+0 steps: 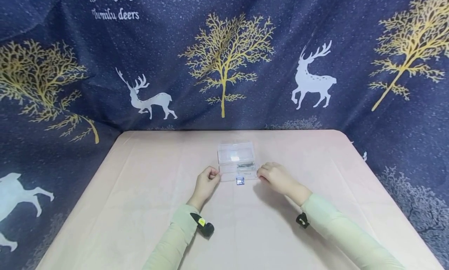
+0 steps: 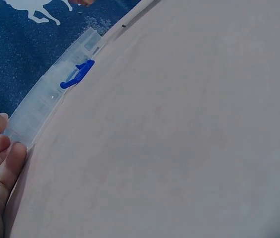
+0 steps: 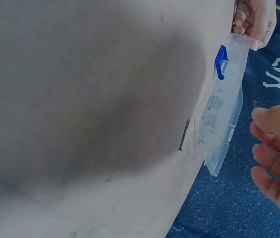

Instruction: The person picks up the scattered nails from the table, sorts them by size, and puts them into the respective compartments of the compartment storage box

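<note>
A clear plastic storage box (image 1: 228,177) stands on the table with its lid (image 1: 235,151) raised at the back. Several nails (image 1: 245,166) lie in its right part, and a blue latch (image 1: 240,180) sits at its front. My left hand (image 1: 206,182) grips the box's left end between thumb and fingers, as the left wrist view shows. Over by the right end, my right hand (image 1: 277,178) pinches a small nail (image 3: 254,104) with thumb and forefinger; most of it is hidden by the fingers. One dark nail (image 3: 184,135) lies on the table beside the box.
A pale pink cloth covers the table (image 1: 158,164). Behind it hangs a dark blue curtain (image 1: 252,86) printed with deer and trees, close to the table's back edge. Camera straps sit at both wrists.
</note>
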{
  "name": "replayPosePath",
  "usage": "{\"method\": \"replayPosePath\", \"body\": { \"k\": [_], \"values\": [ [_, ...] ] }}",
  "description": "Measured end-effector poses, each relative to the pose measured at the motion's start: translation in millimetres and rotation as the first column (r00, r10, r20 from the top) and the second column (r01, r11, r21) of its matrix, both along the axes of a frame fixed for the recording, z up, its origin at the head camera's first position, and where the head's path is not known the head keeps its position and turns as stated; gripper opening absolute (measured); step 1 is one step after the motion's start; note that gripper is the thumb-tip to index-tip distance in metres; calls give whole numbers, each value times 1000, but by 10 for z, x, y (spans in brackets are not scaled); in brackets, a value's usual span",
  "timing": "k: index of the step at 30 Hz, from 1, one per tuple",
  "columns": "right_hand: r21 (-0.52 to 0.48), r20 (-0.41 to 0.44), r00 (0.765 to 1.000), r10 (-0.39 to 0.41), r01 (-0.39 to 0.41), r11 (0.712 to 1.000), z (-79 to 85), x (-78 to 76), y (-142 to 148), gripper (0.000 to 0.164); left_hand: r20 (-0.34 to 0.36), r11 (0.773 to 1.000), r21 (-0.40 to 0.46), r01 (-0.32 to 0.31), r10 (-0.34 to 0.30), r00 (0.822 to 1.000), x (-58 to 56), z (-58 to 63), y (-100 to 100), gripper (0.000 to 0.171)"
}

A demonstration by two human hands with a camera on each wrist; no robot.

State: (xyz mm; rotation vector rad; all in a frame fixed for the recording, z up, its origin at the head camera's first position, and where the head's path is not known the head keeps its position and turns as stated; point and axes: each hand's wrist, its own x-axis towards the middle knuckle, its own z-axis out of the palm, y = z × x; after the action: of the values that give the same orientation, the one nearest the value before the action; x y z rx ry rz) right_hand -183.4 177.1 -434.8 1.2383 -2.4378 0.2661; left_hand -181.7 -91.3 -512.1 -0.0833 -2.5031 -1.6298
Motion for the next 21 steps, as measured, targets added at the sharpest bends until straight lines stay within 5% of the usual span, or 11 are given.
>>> {"method": "replayPosePath", "body": {
  "k": [9, 21],
  "values": [
    [-91, -63, 997, -40, 35, 995, 8, -101, -48, 15, 10, 1000, -8, 2, -2, 1000, 13, 19, 2, 7],
    [-126, -21, 996, -83, 80, 989, -65, -205, -121, 14, 7, 1000, 9, 5, -5, 1000, 13, 13, -8, 8]
  ]
}}
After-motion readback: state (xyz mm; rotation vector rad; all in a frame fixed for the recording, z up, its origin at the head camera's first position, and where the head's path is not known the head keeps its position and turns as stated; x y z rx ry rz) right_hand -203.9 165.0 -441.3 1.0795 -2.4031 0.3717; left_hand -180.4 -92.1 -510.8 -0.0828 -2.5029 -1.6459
